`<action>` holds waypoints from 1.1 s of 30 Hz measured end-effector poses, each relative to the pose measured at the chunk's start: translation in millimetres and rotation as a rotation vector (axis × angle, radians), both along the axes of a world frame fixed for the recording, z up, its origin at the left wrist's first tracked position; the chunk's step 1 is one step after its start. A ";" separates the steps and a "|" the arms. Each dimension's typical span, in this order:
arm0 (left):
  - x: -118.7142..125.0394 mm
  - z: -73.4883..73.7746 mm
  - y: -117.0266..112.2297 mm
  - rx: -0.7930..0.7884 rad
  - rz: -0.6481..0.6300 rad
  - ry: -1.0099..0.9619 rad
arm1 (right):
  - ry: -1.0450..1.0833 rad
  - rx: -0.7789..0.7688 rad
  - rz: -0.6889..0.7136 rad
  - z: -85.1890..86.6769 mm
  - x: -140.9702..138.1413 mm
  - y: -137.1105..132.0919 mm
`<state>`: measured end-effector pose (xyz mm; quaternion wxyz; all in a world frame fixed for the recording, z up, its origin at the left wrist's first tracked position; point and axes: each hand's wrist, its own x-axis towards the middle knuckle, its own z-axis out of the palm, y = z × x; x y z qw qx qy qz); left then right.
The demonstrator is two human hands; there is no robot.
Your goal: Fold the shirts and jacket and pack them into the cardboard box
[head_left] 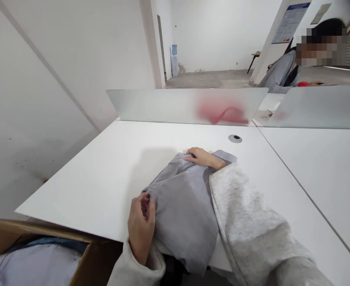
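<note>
A grey garment [183, 206] lies partly folded on the white desk [109, 174], its near end hanging over the front edge. My left hand [141, 226] is closed, pinching the garment's left edge near the desk front. My right hand [203, 157], in a light grey fleece sleeve, reaches across the cloth and rests on its far end, fingers curled on the fabric.
A cardboard box [82, 258] holding pale blue and lilac clothes stands at lower left below the desk. A frosted divider [163, 105] runs along the desk's far edge, with a cable hole [235, 138] near it. Another person [285, 69] sits beyond the divider at upper right.
</note>
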<state>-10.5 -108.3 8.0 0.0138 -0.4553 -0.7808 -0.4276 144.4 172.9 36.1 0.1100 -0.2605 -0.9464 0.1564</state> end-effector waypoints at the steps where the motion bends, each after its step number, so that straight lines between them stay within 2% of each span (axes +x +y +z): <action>1: -2.3 1.2 4.3 -0.050 0.029 -0.027 | 0.032 -0.009 0.018 -0.6 -3.5 -1.3; 4: -7.7 0.4 16.1 -0.184 0.048 -0.069 | 0.094 -0.067 0.009 -0.1 -11.3 -3.5; 8: -11.8 -5.9 18.5 -0.202 -0.017 -0.116 | 0.174 -0.117 -0.121 -1.3 -19.0 -2.0; 12: -16.1 -10.3 11.3 -0.151 -0.063 -0.166 | 0.124 -0.036 -0.306 -15.9 -29.8 -0.6; 15: -19.7 -11.1 8.6 -0.163 -0.046 -0.146 | -0.002 0.051 -0.358 -27.8 -36.1 -1.9; 18: -19.3 -8.5 7.5 -0.213 0.010 -0.051 | -0.071 0.114 -0.365 -32.3 -38.1 -3.0; 21: -7.9 -0.9 5.6 -0.125 0.072 0.208 | -0.096 0.135 -0.359 -32.7 -37.9 -3.4; 22: -1.1 2.2 4.9 -0.069 0.049 0.288 | -0.101 0.139 -0.359 -32.9 -37.8 -3.6; 24: 15.2 7.1 4.4 -0.011 -0.126 0.383 | -0.104 0.139 -0.358 -33.8 -37.3 -3.9; 26: 31.1 7.8 4.9 -0.069 -0.375 0.429 | -0.078 0.129 -0.357 -34.2 -36.0 -4.2; 28: 41.7 3.5 5.6 -0.179 -0.532 0.479 | -0.001 0.146 -0.342 -31.8 -33.4 -4.7; 31: 44.9 -7.6 5.6 -0.298 -0.531 0.521 | 0.172 0.239 -0.240 -22.0 -28.7 -9.3; 33: 42.2 -13.8 4.8 -0.334 -0.487 0.529 | 0.214 0.270 -0.074 -15.3 -27.2 -17.2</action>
